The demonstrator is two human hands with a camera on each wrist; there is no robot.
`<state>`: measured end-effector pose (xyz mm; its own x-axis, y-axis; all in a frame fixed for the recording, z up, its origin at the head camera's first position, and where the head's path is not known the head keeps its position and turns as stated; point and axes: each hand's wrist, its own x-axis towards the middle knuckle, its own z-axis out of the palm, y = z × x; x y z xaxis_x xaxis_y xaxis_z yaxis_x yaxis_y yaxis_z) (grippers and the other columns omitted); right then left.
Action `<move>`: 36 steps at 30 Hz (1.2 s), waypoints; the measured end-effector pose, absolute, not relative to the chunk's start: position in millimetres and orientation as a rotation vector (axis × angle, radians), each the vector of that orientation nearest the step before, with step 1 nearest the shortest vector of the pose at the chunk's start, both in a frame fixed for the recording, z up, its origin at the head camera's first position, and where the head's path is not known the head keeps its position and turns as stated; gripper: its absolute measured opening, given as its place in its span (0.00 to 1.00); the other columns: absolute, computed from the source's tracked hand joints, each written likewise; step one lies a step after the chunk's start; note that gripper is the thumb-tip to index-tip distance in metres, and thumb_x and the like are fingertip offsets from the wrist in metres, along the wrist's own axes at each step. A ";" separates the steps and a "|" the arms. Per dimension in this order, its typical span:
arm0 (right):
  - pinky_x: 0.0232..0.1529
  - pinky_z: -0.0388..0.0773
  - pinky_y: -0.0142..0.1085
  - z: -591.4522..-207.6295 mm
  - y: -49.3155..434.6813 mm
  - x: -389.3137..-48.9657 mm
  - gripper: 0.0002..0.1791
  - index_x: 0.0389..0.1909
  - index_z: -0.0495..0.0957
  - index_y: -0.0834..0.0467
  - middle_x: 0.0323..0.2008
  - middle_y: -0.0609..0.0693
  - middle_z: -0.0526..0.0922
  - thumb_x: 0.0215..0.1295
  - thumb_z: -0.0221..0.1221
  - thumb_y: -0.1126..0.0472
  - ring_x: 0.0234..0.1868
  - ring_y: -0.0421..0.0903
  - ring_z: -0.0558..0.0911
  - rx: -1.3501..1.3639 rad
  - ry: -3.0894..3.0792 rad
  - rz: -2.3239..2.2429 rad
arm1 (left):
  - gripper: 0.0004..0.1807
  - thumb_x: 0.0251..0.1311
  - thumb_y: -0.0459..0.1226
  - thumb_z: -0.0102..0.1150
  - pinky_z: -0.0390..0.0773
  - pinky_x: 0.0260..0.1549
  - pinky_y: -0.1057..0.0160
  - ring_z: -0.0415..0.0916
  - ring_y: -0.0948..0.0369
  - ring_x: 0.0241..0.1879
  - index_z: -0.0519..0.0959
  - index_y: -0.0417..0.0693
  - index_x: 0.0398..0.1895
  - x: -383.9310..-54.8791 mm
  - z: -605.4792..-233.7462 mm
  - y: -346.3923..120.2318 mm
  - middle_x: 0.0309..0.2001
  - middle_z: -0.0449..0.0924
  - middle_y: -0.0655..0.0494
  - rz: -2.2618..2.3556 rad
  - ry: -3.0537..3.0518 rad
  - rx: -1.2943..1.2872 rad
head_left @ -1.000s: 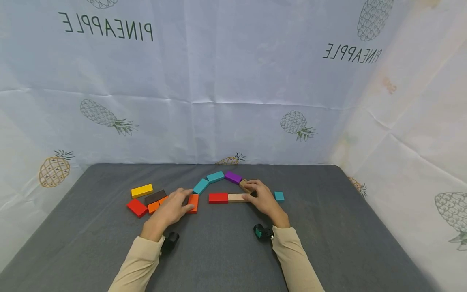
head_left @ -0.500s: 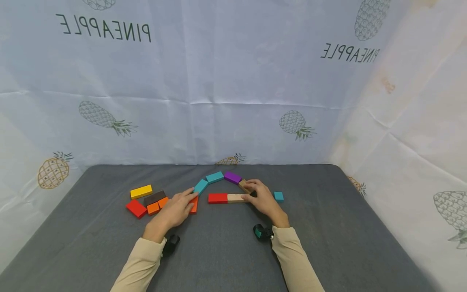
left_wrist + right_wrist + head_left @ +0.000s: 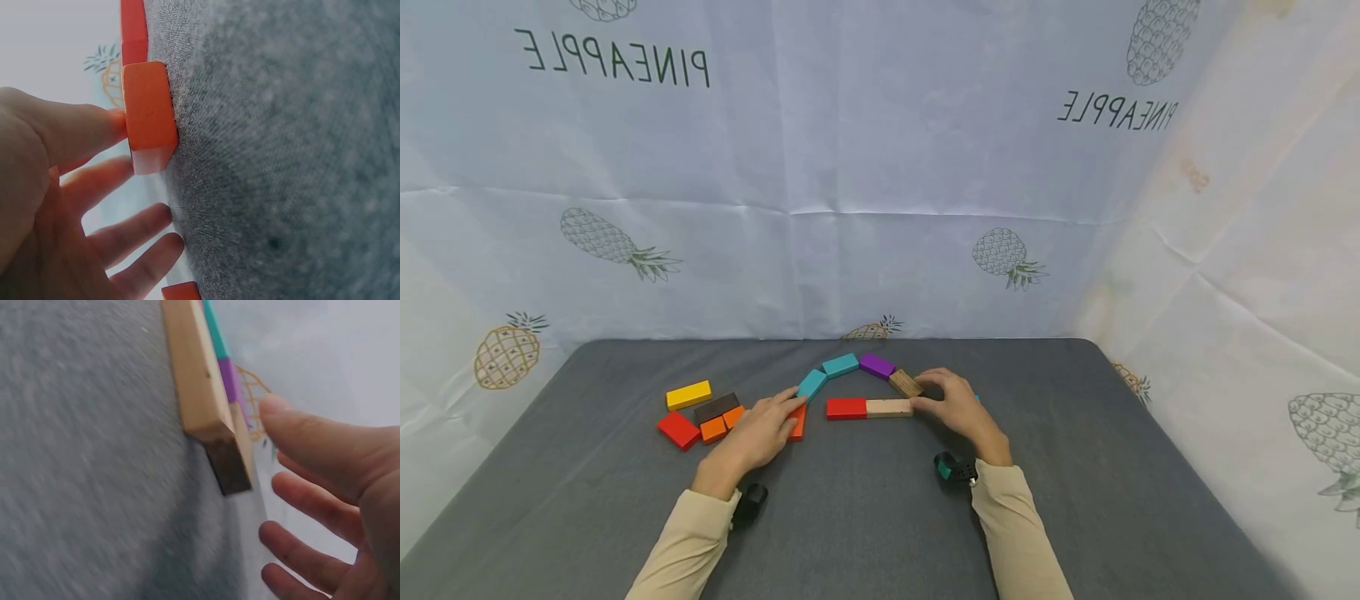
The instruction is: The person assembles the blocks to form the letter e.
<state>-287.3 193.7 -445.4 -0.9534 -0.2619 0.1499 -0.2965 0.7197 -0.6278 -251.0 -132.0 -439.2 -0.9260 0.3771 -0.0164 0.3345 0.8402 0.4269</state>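
My left hand [image 3: 757, 432]: one, thumb touching an orange block [image 3: 150, 109] at its three o'clock; whether pinching, I cannot tell. My right hand [image 3: 962, 410]: one, fingers spread, brown block [image 3: 904, 383] at ten o'clock, pale block [image 3: 887, 408] at nine.

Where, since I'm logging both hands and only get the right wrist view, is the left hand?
Observer: The left hand is touching an orange block, as the left wrist view shows.
Operator: Thanks. Is there a yellow block anywhere? I see none.
Observer: Yes, the head view shows a yellow block off to the left of that hand, just beyond a red block.
Operator: And is anything on the outer side of the right hand?
Observer: In the head view a teal sliver peeks out past the right hand; whatever it belongs to is mostly hidden behind that hand.
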 end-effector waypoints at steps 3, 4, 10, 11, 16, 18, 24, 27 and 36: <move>0.62 0.72 0.56 -442.8 201.5 -286.8 0.23 0.58 0.79 0.62 0.60 0.61 0.78 0.63 0.66 0.57 0.63 0.61 0.75 0.428 -2.898 1.059 | 0.25 0.71 0.32 0.51 0.64 0.65 0.34 0.64 0.36 0.68 0.68 0.39 0.70 -250.4 -438.3 -132.1 0.73 0.61 0.38 0.656 2.913 0.561; 0.63 0.72 0.56 -442.0 204.0 -286.5 0.24 0.58 0.79 0.62 0.61 0.61 0.77 0.63 0.66 0.58 0.63 0.61 0.75 0.415 -2.910 1.061 | 0.25 0.71 0.32 0.51 0.63 0.65 0.34 0.64 0.36 0.68 0.68 0.39 0.70 -250.4 -438.2 -132.2 0.73 0.61 0.38 0.656 2.913 0.561; 0.64 0.70 0.58 -439.9 217.4 -285.2 0.24 0.59 0.78 0.63 0.62 0.62 0.76 0.63 0.67 0.59 0.65 0.63 0.73 0.351 -2.950 1.037 | 0.25 0.71 0.32 0.51 0.63 0.65 0.34 0.64 0.36 0.68 0.68 0.39 0.70 -250.2 -438.4 -132.8 0.73 0.61 0.38 0.653 2.917 0.564; 0.63 0.70 0.58 -440.1 219.3 -285.0 0.24 0.59 0.78 0.63 0.62 0.62 0.76 0.63 0.67 0.59 0.65 0.63 0.73 0.346 -2.954 1.027 | 0.25 0.71 0.32 0.51 0.63 0.65 0.34 0.64 0.36 0.68 0.68 0.38 0.70 -250.2 -438.5 -132.8 0.73 0.61 0.38 0.655 2.917 0.565; 0.63 0.71 0.58 -440.3 226.7 -284.8 0.24 0.59 0.78 0.63 0.61 0.63 0.76 0.63 0.67 0.59 0.64 0.63 0.74 0.289 -2.986 1.021 | 0.25 0.72 0.32 0.51 0.62 0.64 0.33 0.63 0.35 0.68 0.68 0.38 0.70 -250.6 -439.1 -133.2 0.73 0.61 0.37 0.661 2.915 0.569; 0.62 0.71 0.58 -439.2 228.5 -284.2 0.24 0.59 0.78 0.63 0.61 0.63 0.76 0.63 0.67 0.59 0.63 0.63 0.74 0.264 -3.002 1.020 | 0.25 0.71 0.32 0.51 0.62 0.64 0.33 0.63 0.35 0.68 0.68 0.38 0.70 -250.8 -439.0 -133.3 0.73 0.61 0.37 0.661 2.915 0.571; 0.63 0.67 0.62 -439.4 232.8 -282.9 0.26 0.60 0.77 0.63 0.64 0.66 0.71 0.63 0.67 0.60 0.67 0.67 0.67 0.175 -3.039 1.009 | 0.25 0.71 0.32 0.51 0.63 0.64 0.33 0.63 0.35 0.68 0.68 0.38 0.70 -250.5 -438.3 -133.2 0.73 0.61 0.37 0.662 2.912 0.574; 0.64 0.64 0.64 -441.2 234.9 -282.5 0.26 0.61 0.76 0.63 0.65 0.69 0.68 0.63 0.67 0.59 0.70 0.70 0.61 0.110 -3.063 0.992 | 0.25 0.71 0.32 0.51 0.63 0.64 0.33 0.64 0.36 0.68 0.68 0.38 0.70 -250.3 -438.3 -133.2 0.73 0.61 0.37 0.665 2.911 0.574; 0.55 0.73 0.57 -439.8 239.4 -279.7 0.25 0.59 0.77 0.65 0.58 0.69 0.73 0.61 0.67 0.62 0.58 0.65 0.71 0.052 -3.066 0.954 | 0.25 0.71 0.32 0.52 0.63 0.64 0.33 0.64 0.36 0.68 0.68 0.38 0.70 -250.3 -439.3 -133.3 0.73 0.61 0.38 0.671 2.915 0.571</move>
<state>-279.7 239.4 -439.8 -0.9970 -0.0518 -0.0570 -0.0103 0.8231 -0.5678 -250.3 -133.3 -439.3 -0.9252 0.3794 -0.0095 0.3370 0.8328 0.4391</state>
